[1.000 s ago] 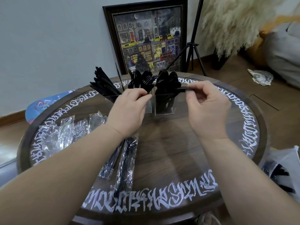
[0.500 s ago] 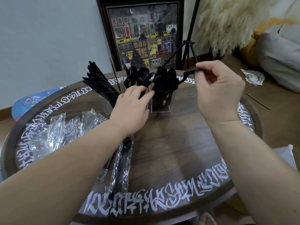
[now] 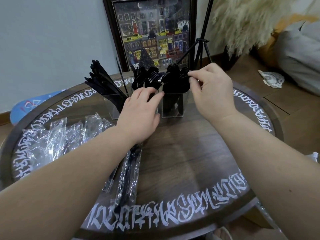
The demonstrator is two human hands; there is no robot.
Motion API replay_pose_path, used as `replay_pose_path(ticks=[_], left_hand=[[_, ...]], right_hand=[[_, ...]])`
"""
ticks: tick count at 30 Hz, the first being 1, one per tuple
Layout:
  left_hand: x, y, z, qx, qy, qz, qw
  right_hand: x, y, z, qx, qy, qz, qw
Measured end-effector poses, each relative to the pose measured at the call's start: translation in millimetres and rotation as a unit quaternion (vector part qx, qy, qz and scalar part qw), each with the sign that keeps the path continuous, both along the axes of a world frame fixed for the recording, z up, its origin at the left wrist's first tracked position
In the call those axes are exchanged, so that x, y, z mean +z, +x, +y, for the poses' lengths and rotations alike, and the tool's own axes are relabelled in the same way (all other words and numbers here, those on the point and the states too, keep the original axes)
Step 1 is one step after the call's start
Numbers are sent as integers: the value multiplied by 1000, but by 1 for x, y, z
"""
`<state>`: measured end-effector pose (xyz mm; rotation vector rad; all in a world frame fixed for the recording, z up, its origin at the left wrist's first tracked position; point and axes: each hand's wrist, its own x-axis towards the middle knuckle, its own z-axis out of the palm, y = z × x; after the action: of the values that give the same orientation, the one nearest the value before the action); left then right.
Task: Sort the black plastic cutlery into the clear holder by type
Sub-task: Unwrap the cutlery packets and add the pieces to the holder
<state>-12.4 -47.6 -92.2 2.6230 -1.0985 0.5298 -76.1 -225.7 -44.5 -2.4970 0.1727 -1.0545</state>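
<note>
The clear holder (image 3: 173, 110) stands at the back of the round table, with knives (image 3: 102, 82) in its left compartment, forks (image 3: 138, 75) in the middle and spoons (image 3: 174, 71) on the right. My right hand (image 3: 211, 90) pinches the handle of a black fork (image 3: 159, 76). The fork lies level above the holder's top, tines pointing left toward the fork compartment. My left hand (image 3: 138, 113) has its fingers stretched out, touching the front of the middle compartment. Wrapped cutlery packets (image 3: 129, 172) lie on the table under my left forearm.
Crumpled clear wrappers (image 3: 52, 135) are heaped on the table's left side. A framed picture (image 3: 152, 32) leans on the wall behind the holder, beside a black tripod (image 3: 200, 42). White lettering rings the wooden table (image 3: 190, 153). A plastic bag (image 3: 314, 156) sits off the right edge.
My right hand has brought the fork down and to the left, from beside the holder to just above it. My left hand stayed at the holder's front.
</note>
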Motion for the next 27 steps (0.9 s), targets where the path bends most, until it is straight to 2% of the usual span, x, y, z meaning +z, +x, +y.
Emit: replay_pose_path(ticks=[2, 6, 9, 12, 15, 18, 27], left_hand=[[0, 0, 0, -2, -3, -1, 1000], [-1, 1, 1, -5, -5, -8, 1000], [-1, 1, 1, -9, -8, -6, 1000], [-1, 2, 1, -12, -9, -5, 1000], [-1, 2, 2, -16, -3, -2, 1000], [0, 0, 1, -16, -5, 2, 1000], [3, -2, 2, -17, -2, 10, 1000]], right_hand=[[-9, 2, 1, 5, -16, 7, 1000], [-23, 3, -1, 3, 25, 15, 1000], [-31, 3, -1, -12, 19, 8, 1000], [-33, -3, 3, -28, 99, -17, 995], [-37, -6, 2, -60, 223, 74, 970], [-46, -3, 1, -45, 263, 151, 952], [-55, 15, 3, -6, 301, 157, 941]])
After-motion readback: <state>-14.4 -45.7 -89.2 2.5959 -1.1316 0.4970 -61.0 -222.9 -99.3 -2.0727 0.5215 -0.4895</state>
